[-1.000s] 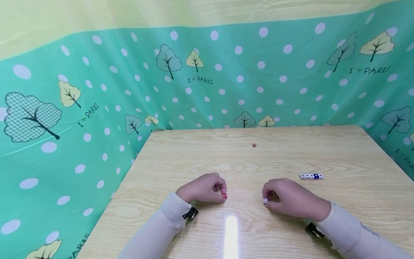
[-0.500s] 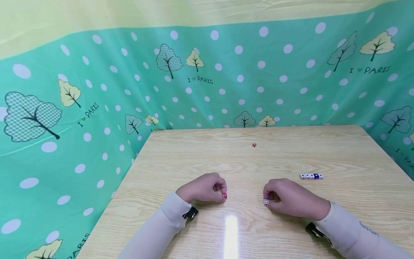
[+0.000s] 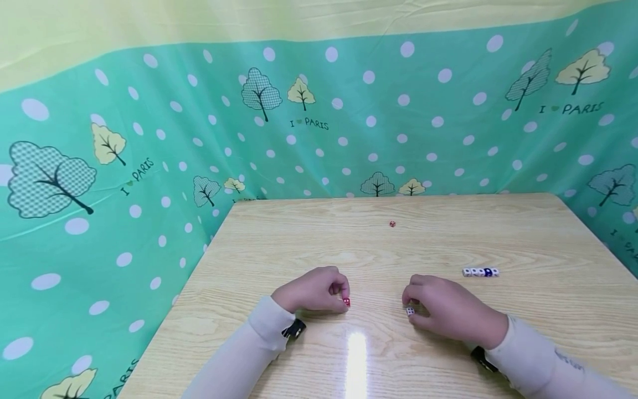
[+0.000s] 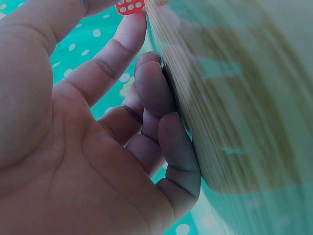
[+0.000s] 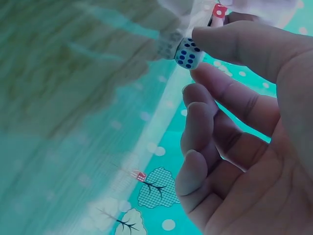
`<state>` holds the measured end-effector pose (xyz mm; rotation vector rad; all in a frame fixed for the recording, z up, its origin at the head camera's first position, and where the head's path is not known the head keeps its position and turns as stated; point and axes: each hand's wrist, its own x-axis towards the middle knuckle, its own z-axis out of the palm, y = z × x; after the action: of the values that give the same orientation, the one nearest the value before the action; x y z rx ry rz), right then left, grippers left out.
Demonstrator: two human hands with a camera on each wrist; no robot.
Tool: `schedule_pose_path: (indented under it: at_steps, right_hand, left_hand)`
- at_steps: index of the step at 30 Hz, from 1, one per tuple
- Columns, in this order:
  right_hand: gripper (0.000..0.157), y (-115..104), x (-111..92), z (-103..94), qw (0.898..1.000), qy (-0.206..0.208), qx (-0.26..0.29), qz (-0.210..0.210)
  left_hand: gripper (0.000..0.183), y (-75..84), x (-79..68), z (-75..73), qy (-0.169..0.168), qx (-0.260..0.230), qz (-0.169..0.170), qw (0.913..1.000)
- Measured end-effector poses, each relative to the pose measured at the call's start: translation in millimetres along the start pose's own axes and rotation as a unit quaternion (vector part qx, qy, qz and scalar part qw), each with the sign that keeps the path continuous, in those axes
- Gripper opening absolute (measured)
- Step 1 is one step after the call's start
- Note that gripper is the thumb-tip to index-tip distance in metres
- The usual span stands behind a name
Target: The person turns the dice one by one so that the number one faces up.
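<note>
In the head view, my left hand [image 3: 313, 290] rests at the table's near middle, pinching a red die [image 3: 346, 302] between thumb and index finger. White pips show on that red die [image 4: 130, 7] at the top of the left wrist view. Opposite it, my right hand [image 3: 451, 306] is around a white die [image 3: 410, 311] that sits on the tabletop. Thumb and index finger are loosely parted at either side of this white die [image 5: 188, 53], which shows dark blue pips in the right wrist view. The remaining right fingers are bent and hold nothing.
A straight row of several dice [image 3: 480, 272], white with one blue, lies beyond the right hand. Another red die [image 3: 392, 224] is farther back on the wooden table [image 3: 299, 238]. Green dotted cloth [image 3: 344, 122] hangs behind and at the sides.
My right thumb and index finger have spread from their pinch on the white die, and the hand has turned slightly. The white die stays almost in place; my left hand holds still.
</note>
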<state>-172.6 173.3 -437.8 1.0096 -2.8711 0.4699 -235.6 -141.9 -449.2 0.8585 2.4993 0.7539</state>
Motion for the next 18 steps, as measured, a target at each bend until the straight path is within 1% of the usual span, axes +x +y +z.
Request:
schedule_pose_path:
  at_steps: [5,12,18]
  right_hand:
    - [0.013,-3.1,0.7,1.7,1.0,0.005,-0.02,-0.007]
    - [0.011,-4.0,0.5,3.4,1.0,0.003,-0.021,-0.013]
    - [0.013,-2.1,1.2,4.0,1.0,-0.006,-0.022,-0.015]
  left_hand:
    - [0.016,0.1,0.0,-0.2,0.0,0.002,0.0,1.0]
    - [0.015,0.4,-0.1,0.0,0.0,0.004,0.0,1.0]
    - [0.015,0.9,-0.3,-0.1,-0.001,0.002,0.0,1.0]
